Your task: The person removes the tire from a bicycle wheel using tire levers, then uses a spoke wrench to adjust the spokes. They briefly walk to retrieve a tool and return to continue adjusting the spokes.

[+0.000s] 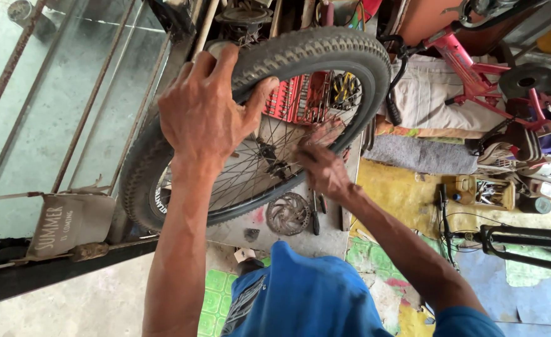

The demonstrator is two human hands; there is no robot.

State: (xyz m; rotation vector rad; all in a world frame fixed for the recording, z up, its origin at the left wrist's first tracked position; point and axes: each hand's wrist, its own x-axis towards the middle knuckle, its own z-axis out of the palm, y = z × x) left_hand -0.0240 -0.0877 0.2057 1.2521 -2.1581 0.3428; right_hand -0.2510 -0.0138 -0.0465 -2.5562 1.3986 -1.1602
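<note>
A bicycle wheel with a knobby black tyre (325,47) and thin metal spokes stands upright in front of me. My left hand (203,112) grips the tyre at its upper left edge, fingers wrapped over the tread. My right hand (322,165) reaches through to the spokes near the hub (275,163); its fingers are blurred and seem pinched on the spokes, holding no tool that I can make out.
A brake disc (288,214) and a screwdriver (314,215) lie on the grey slab below the wheel. A red socket set (297,97) sits behind the spokes. A red bicycle frame (469,68) stands at the right, a fork (525,240) lies lower right.
</note>
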